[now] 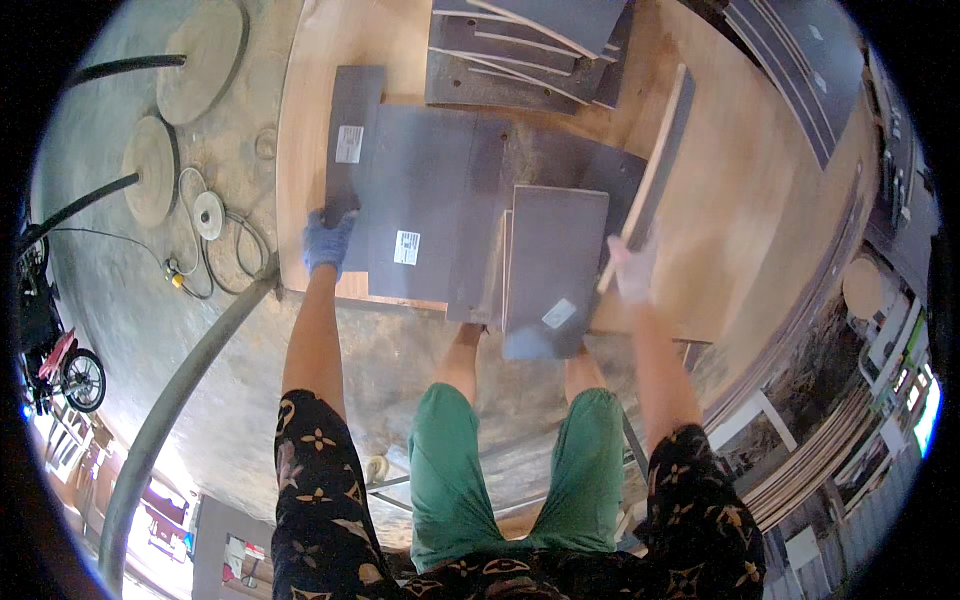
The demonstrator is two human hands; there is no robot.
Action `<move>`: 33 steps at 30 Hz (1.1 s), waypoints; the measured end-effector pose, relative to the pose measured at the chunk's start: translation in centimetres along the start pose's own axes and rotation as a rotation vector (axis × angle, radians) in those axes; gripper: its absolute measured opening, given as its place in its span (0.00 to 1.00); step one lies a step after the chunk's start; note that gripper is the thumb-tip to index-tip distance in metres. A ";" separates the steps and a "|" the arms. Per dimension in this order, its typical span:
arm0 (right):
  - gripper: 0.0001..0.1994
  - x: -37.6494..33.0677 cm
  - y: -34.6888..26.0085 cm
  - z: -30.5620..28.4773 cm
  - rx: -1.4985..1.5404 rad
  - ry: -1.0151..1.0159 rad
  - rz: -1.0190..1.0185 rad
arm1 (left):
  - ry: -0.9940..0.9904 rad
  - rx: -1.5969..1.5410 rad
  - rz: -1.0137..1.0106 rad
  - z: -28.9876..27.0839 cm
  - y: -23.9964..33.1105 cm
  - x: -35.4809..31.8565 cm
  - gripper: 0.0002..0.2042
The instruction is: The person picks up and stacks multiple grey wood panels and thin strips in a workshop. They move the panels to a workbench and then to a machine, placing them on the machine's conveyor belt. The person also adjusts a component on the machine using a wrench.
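My left hand point(327, 243), in a blue glove, grips the near end of a narrow dark grey board point(358, 105) with a white label. That board lies along the left side of a wider dark panel point(420, 190), also labelled. My right hand point(632, 268), pale and slightly blurred, is closed on the near end of another narrow board point(660, 160), which is tilted so its light edge shows. Between my hands, a smaller labelled panel point(556, 260) rests on top of other boards and sticks out past the table's near edge. A dusty dark board point(580, 165) lies partly beneath it.
The wooden table point(760, 210) carries a stack of dark boards point(520, 60) at its far side and more boards point(800, 70) at the far right. On the floor to the left are round bases with poles point(150, 180), a cable reel point(208, 214) and a thick grey pipe point(190, 370).
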State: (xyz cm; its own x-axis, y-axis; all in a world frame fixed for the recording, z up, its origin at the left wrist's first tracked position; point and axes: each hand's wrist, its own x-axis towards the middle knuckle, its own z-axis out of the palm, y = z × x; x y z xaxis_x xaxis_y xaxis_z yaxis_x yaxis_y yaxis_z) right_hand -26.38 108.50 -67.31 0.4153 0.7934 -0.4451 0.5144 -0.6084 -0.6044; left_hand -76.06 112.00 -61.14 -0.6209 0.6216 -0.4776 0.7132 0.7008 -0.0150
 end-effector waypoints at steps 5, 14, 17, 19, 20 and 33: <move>0.47 -11.4 -2.7 -1.9 -0.194 -0.080 0.154 | -0.116 -0.297 0.081 -1.1 -1.2 -1.8 0.27; 0.51 -12.9 2.6 2.8 -0.024 -0.076 0.291 | -0.146 -0.422 0.161 4.9 -2.0 -7.7 0.27; 0.51 -12.6 3.6 2.6 -0.080 -0.145 0.275 | 0.015 -0.222 0.225 6.3 0.6 -8.8 0.34; 0.50 -12.2 3.9 2.1 -0.154 -0.127 0.258 | 0.021 -0.223 0.124 6.5 2.4 -8.2 0.38; 0.50 -12.2 4.6 2.0 -0.180 -0.111 0.259 | -0.035 -0.249 0.071 6.9 1.9 -7.7 0.38; 0.30 -9.2 9.6 -2.1 -0.237 -0.245 -0.161 | -0.211 0.118 0.026 4.2 6.6 -6.7 0.41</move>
State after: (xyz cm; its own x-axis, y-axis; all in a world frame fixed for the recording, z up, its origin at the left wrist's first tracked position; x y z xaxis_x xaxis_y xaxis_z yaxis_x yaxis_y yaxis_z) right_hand -23.67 95.30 -67.65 0.1382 0.8433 -0.5193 0.7296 -0.4413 -0.5225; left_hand -65.80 111.00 -61.72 -0.5288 0.5436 -0.6519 0.7688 0.6321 -0.0965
